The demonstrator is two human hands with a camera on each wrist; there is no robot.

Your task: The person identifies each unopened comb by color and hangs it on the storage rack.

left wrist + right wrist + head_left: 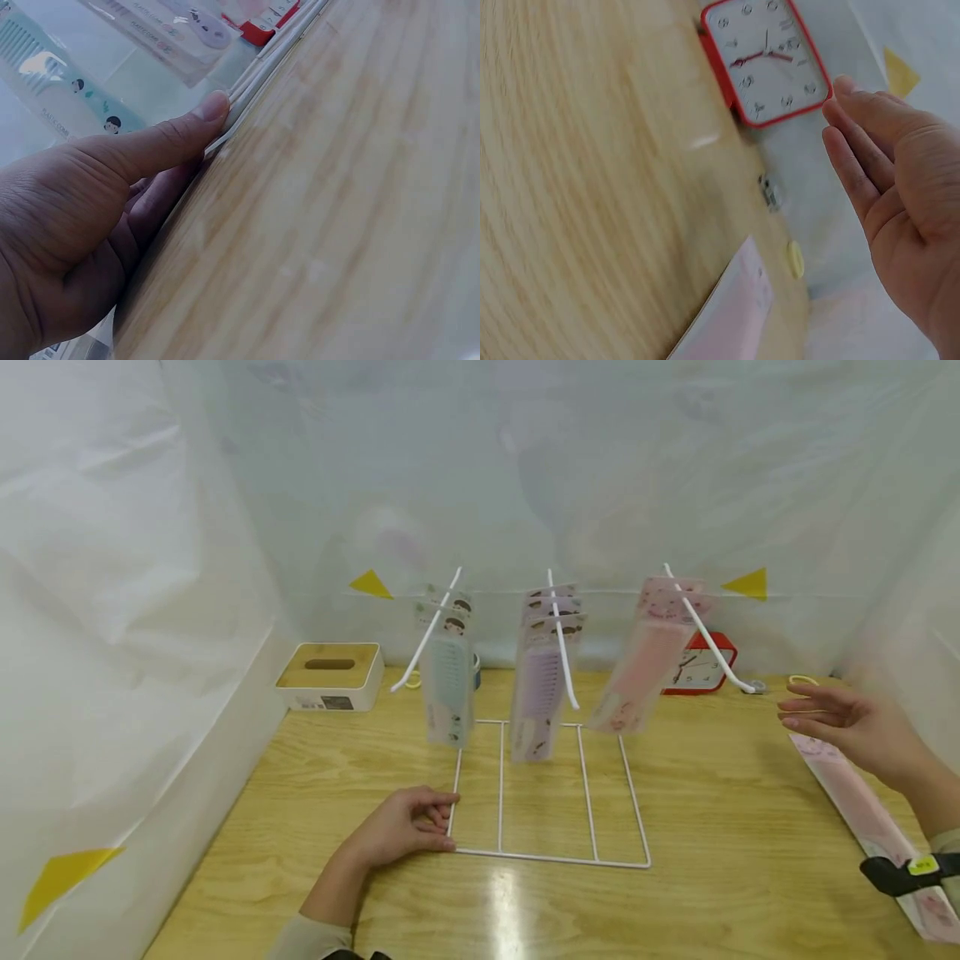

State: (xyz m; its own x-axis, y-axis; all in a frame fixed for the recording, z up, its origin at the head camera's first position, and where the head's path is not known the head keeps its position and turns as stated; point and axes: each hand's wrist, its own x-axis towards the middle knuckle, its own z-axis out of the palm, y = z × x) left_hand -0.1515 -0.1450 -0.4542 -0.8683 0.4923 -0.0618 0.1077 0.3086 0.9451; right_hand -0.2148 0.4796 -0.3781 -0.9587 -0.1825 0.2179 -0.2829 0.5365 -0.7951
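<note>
A white wire display rack [551, 858] stands on the table, with three hooks reaching forward. My left hand [405, 827] holds its front left corner; in the left wrist view the thumb [180, 135] lies along the wire. Packaged green combs [450, 677] hang on the left hook, purple combs [542, 681] on the middle one, and a pink comb [647, 660] on the right one. My right hand [862, 727] is in the air at the right, holding nothing, its fingers extended. Beneath it, another packaged pink comb [847, 793] lies on the table, partly hidden by the wrist.
A red alarm clock [701, 668] stands behind the right hook. At the back left is a white tissue box [330, 677] with a wooden lid. A yellow ring-shaped object [802, 679] lies at the back right. White sheeting [150, 568] encloses the wooden table.
</note>
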